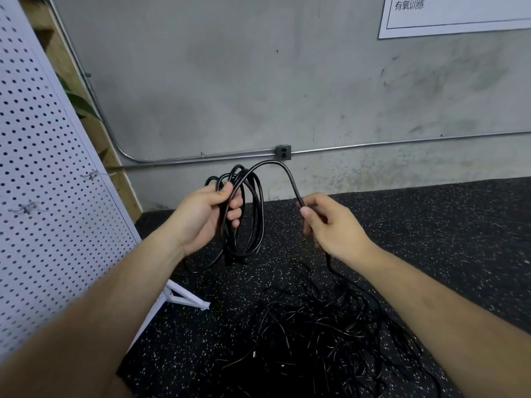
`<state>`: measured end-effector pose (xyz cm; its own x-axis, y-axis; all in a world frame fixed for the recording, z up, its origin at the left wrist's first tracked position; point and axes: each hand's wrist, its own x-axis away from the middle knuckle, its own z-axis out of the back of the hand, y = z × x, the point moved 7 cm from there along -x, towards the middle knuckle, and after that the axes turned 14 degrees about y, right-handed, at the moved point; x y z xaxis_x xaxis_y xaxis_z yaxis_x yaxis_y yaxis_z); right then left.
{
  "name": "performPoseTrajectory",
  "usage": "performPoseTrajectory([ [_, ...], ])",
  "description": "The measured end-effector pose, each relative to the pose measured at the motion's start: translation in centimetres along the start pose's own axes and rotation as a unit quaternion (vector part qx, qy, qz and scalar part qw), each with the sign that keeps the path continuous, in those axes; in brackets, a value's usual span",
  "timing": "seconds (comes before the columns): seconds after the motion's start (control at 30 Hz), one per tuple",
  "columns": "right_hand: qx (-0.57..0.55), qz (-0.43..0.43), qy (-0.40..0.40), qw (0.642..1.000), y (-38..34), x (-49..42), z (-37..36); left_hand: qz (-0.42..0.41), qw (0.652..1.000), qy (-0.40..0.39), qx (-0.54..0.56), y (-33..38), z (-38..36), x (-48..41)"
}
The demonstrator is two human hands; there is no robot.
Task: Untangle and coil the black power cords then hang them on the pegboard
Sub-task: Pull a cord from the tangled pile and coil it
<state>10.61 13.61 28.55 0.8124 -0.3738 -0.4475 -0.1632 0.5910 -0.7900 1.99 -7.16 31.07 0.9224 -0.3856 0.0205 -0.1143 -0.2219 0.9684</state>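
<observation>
- A coil [258,208] of black cord, several loops deep, hangs in the middle of the view. The left hand [205,218] grips it near the top, fingers curled round the bunched loops.
- From the coil's top one strand of the cord [273,161] arches toward 3 o'clock into the right hand [333,225], which pinches it between thumb and fingers. The two hands are apart, each clamped on the same cord.
- Below the right hand the cord drops toward 6 o'clock to a pile of cords [330,334] on the floor [459,225], so by my reading this cord is only partly wound.
- The pile looks tangled, with many loose strands crossing. How many cords it holds I cannot tell.
- At 9 o'clock stands the white pegboard [43,156], with two hooks [91,176] in view, both bare: nothing is hung yet.
- My judgement is that the task is at an early stage. The first coil is in hand, and the rest is left to untangle, coil and hang.
</observation>
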Motion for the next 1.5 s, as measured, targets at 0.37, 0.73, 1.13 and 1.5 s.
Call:
performPoseTrajectory([
  [0.37,0.07,0.097,0.022,0.993,-2.5,1.0,-2.3,0.051,0.997,-0.059,0.025,-0.8,-1.9,1.0],
  [0.73,0.02,-0.062,-0.129,0.989,2.1,2.6,-5.8,0.022,0.975,-0.018,0.22,1.9,-1.7,1.1],
  [1.13,0.177,-0.019,-0.274,0.945,4.9,4.3,-7.5,-0.084,0.981,0.088,0.154,3.2,2.2,-0.5],
  [1.5,0.296,0.2,-0.271,0.894,-5.3,5.6,-6.2,-0.143,0.972,0.152,-0.109,1.4,0.9,-0.4],
])
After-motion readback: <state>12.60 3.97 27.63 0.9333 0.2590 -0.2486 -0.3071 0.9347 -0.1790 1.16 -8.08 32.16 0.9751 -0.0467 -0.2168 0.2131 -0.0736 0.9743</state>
